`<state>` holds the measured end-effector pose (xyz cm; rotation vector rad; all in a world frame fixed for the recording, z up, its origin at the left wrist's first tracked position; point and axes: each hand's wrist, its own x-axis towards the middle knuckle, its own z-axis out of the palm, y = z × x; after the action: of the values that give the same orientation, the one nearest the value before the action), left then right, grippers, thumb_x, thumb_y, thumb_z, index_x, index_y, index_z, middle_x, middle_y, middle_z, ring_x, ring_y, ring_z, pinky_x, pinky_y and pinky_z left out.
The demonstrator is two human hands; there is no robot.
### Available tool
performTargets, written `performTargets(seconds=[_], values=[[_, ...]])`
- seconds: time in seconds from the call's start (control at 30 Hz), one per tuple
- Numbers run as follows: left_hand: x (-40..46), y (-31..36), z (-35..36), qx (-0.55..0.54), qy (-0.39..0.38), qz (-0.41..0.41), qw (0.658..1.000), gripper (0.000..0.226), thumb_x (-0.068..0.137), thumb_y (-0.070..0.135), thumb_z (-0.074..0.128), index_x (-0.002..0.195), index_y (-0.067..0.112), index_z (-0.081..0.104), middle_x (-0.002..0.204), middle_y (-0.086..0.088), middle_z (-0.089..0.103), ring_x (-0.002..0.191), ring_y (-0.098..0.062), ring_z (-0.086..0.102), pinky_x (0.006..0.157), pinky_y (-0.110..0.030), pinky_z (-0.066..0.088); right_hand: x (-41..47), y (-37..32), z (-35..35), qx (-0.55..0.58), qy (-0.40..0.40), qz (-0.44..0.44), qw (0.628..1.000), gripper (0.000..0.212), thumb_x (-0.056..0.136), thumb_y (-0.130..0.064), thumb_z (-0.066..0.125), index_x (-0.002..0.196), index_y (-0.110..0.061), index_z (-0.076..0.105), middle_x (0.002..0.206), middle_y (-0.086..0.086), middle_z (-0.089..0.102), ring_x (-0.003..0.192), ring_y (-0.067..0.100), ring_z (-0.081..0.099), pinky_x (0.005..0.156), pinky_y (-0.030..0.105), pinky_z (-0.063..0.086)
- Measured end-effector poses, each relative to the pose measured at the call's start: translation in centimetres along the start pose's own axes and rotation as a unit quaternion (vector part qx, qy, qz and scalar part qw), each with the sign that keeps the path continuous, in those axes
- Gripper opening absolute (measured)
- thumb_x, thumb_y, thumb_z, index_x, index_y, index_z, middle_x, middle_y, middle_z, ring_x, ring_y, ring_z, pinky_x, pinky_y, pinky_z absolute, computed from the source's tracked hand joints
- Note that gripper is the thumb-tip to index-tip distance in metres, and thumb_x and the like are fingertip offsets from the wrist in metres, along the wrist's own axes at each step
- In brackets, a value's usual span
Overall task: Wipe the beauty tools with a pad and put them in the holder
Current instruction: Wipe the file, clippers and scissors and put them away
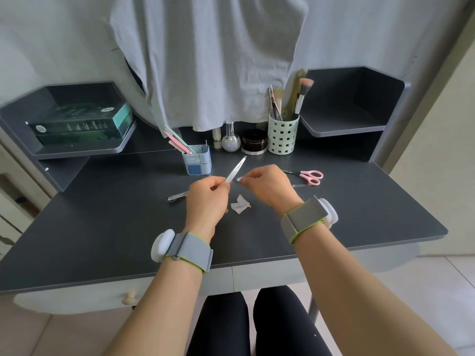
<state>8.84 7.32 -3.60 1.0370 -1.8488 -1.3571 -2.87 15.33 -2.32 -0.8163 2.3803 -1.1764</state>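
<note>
Two hands work above the desk point(359, 206) — the left hand point(208, 199) pinches a metal nail file point(236, 168) by its lower end, the right hand point(267, 186) pinches a small pad point(240, 179) beside it. Risk: that thin fingertip hold could let the file slip before reaching the blue holder point(197, 160).

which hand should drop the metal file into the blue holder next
Left. The left hand already pinches the metal file, and the blue holder stands just beyond it; the right hand pinches a pad.

Shiny metal nail file point(237, 170), matt dark desktop point(359, 214), wrinkled grey cloth point(205, 60)
</note>
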Motion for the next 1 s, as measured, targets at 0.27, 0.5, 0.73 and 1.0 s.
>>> performTargets(seconds=[0.27, 0.5, 0.73, 1.0], values=[[0.3, 1.1, 1.4, -0.043, -0.047, -0.023, 0.998, 0.009, 0.094, 0.023, 0.066, 0.091, 0.022, 0.074, 0.074, 0.001, 0.063, 0.062, -0.014, 0.052, 0.051, -0.025, 0.048, 0.7, -0.6, 0.3, 0.16, 0.012, 0.02, 0.987, 0.038, 0.097, -0.041, 0.052, 0.075, -0.018, 0.074, 0.089, 0.001, 0.078, 0.075, 0.015, 0.06, 0.072, 0.033, 0.046], [0.6, 2.2, 2.4, -0.015, -0.086, -0.003, 0.996, 0.015, 0.095, 0.028, 0.064, 0.086, 0.021, 0.074, 0.072, 0.003, 0.064, 0.066, -0.015, 0.052, 0.057, -0.024, 0.045, 1.0, -0.8, -1.1, 0.25, 0.037, 0.022, 0.967, 0.014, 0.094, -0.027, 0.061, 0.089, -0.018, 0.069, 0.085, 0.001, 0.078, 0.073, 0.009, 0.07, 0.058, 0.023, 0.044], [1.9, 2.0, 3.4, 0.051, -0.049, 0.017, 0.997, 0.053, 0.096, 0.047, 0.036, 0.089, 0.011, 0.074, 0.086, -0.006, 0.073, 0.081, -0.026, 0.063, 0.077, -0.041, 0.052, 1.5, -0.1, -2.2, 0.245, 0.046, 0.018, 0.968, 0.017, 0.096, -0.028, 0.06, 0.095, -0.013, 0.07, 0.083, -0.002, 0.079, 0.071, 0.005, 0.066, 0.065, 0.021, 0.045], [4.3, 1.5, 3.8, 0.217, -0.079, 0.106, 0.967, 0.021, 0.094, 0.022, 0.056, 0.094, 0.023, 0.077, 0.093, 0.004, 0.074, 0.092, -0.02, 0.065, 0.075, -0.027, 0.05, 2.4, -0.1, -3.3, 0.209, 0.035, 0.002, 0.977, 0.017, 0.093, -0.027, 0.063, 0.096, -0.017, 0.076, 0.053, -0.013, 0.061, 0.069, 0.012, 0.06, 0.063, 0.029, 0.044]])
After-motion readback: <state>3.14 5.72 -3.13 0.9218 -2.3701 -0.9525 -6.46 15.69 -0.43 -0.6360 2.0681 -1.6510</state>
